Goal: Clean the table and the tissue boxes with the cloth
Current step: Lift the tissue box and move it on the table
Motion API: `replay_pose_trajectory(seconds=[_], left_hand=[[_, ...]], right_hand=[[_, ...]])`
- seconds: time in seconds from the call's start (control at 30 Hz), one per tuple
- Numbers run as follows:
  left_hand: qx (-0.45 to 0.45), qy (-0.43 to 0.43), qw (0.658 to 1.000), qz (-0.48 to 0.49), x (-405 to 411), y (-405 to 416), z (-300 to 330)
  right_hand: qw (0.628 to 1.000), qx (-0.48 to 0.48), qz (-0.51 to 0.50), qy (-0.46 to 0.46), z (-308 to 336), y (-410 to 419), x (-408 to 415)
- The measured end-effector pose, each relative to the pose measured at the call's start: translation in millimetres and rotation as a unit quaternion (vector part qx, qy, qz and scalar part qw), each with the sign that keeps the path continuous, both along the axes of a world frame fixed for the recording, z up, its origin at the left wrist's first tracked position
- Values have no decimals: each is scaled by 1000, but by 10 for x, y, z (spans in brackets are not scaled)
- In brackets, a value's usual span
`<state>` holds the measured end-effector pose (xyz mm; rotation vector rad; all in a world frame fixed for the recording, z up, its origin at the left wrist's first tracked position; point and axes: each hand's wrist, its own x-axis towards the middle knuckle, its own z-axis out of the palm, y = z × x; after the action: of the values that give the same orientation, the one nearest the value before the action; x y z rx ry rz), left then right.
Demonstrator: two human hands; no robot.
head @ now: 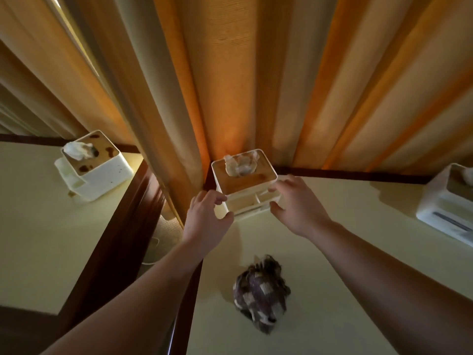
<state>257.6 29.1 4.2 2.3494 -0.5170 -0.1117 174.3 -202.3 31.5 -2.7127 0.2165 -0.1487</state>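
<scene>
Two bare forearms reach forward from the bottom edge over a pale cream worktop (332, 252) with a dark wooden rim. Nearest, between the arms, a crumpled cloth (261, 293) in a dark and light checked pattern lies loose on the surface, touched by neither of the hands. Farther on, at the back left corner of this worktop, stands a white tissue box (244, 184) with a wooden lid, a tuft of tissue sticking up from its slot and small open compartments along its front. The left hand (206, 215) is at the box's left front corner, fingers curled and thumb against the lower edge, gripping that corner. The right hand (298, 203) is at the box's right side, fingers bent toward the upper edge and thumb low near the base; whether it is truly in contact or just beside the box cannot be told. To the left, across a gap showing floor, a second worktop (33, 239) carries another white tissue box (93, 166) with a spotted wooden lid. At the right edge a third white box (445, 201) is partly cut off. Behind everything hang tall orange-tan curtains (243, 73) in deep folds
</scene>
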Motion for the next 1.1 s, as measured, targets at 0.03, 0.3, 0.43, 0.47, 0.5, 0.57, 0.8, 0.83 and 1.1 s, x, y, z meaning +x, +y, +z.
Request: replay_pose_trajectory(seconds=[0.03, 0.3, 0.43, 0.47, 0.5, 0.57, 0.8, 0.83, 1.1], left_hand=[[1, 12, 1000, -8, -129, 49, -32], [32, 118, 982, -143, -1046, 343, -304], [39, 106, 979, -170, -1281, 453, -449], [42, 95, 980, -170, -1310, 469, -478], [44, 86, 980, -176, -1333, 482, -489], [47, 80, 976, -199, -1364, 519, -481], [44, 79, 971, -222, -1497, 742, -419], [39, 80, 974, -210, -1531, 807, -389], [82, 103, 983, -131, -1826, 1433, -222]], right_hand=[[1000, 7, -3, 9, -44, 56, -140], [989, 114, -6, 91, -476, 625, -1122], [981, 150, 23, 124, -641, 881, -1473], [981, 145, 22, 126, -692, 917, -1526], [982, 139, 19, 124, -737, 941, -1559], [984, 125, 9, 124, -785, 982, -1579], [982, 134, -18, 135, -619, 1080, -1629], [981, 139, -24, 135, -574, 1099, -1671], [983, 161, -44, 77, -238, 1265, -1970]])
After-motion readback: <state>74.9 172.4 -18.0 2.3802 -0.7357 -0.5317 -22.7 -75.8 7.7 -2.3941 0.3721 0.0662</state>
